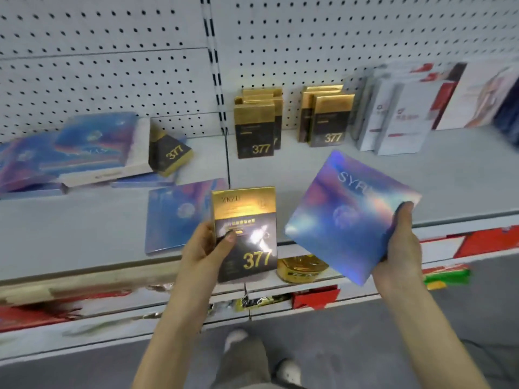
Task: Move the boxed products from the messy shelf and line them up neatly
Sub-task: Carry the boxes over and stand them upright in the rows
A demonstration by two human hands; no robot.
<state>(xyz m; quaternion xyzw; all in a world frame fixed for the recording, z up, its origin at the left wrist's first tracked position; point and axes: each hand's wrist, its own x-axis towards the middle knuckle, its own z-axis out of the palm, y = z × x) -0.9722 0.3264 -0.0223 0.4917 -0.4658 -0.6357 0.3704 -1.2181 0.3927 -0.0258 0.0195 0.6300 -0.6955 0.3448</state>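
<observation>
Left grip [205, 248] clasps a gold box [244, 234] as right grip [398, 242] pinches a tilted blue box [345, 214] by one edge, where it could slip free.

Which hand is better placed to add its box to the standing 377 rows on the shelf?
Left. The left hand holds the matching black-gold 377 box upright, in front of the standing 377 rows. The right hand holds a blue holographic box, no match.
</observation>
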